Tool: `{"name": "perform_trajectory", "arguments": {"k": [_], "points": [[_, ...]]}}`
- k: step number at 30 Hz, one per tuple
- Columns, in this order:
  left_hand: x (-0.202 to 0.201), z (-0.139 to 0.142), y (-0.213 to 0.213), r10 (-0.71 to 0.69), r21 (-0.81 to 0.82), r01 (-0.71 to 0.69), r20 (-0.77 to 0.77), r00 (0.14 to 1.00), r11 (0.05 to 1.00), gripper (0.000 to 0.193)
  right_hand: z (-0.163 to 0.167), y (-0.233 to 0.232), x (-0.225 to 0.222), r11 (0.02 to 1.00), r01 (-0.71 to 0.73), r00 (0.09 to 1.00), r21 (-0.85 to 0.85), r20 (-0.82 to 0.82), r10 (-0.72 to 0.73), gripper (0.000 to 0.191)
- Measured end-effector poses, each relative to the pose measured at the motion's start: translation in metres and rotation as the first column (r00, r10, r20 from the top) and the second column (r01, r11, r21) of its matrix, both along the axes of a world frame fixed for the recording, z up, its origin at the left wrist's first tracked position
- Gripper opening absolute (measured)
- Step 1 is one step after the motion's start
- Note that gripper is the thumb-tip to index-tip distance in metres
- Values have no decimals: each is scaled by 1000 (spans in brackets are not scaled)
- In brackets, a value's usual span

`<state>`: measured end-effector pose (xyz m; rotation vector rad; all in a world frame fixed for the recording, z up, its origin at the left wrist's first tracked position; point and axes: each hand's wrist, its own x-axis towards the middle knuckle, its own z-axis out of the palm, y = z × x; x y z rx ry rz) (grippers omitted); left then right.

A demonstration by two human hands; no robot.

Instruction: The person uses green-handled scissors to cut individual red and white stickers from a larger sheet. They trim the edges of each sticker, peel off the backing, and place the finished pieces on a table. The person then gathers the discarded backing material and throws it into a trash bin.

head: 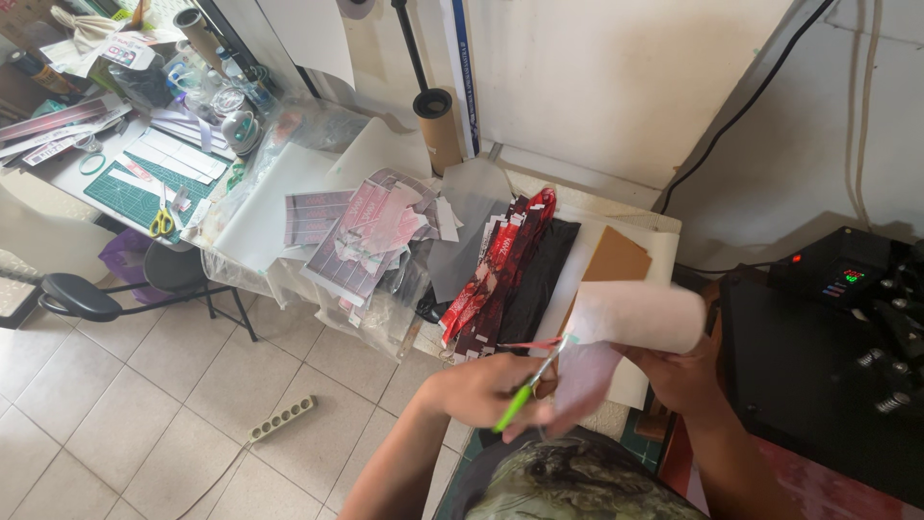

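Note:
My left hand (474, 390) grips a pair of scissors with green handles (525, 388), the blades pointing up and to the right. The blades meet the lower left edge of a pale, pinkish-white sheet (630, 318). My right hand (685, 376) holds that sheet from below on its right side, so that it curls over above the hand. Both hands are just above my lap, in front of a low table (664, 223). A thin red strip (525, 344) lies next to the scissor tips.
A pile of red printed strips (496, 265), a black cloth (541, 279) and a brown board (616, 258) lie on the table. A black heat press (818, 366) stands at right. Left are cluttered printed sheets (361, 236), a stool (82, 297), yellow scissors (162, 223) and a floor power strip (282, 418).

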<state>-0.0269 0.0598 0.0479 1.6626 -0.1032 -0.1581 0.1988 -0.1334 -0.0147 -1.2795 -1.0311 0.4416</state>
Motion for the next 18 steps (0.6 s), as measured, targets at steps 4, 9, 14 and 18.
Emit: {"name": "perform_trajectory", "arguments": {"k": [4,9,14,18], "points": [[-4,0,3,195,-185,-178,75,978,966,37,-30,-3,6,997,-83,983,10,-162,83,30],[18,-3,-20,570,123,-773,605,556,623,37,-46,-6,8,993,-117,987,1,-115,116,28],[23,3,-27,460,232,-863,768,446,448,34,-38,-5,5,994,-102,992,-43,-77,99,30],[22,5,-27,445,265,-867,773,453,422,32,-28,-2,0,996,-87,996,-32,-30,86,33]]}}
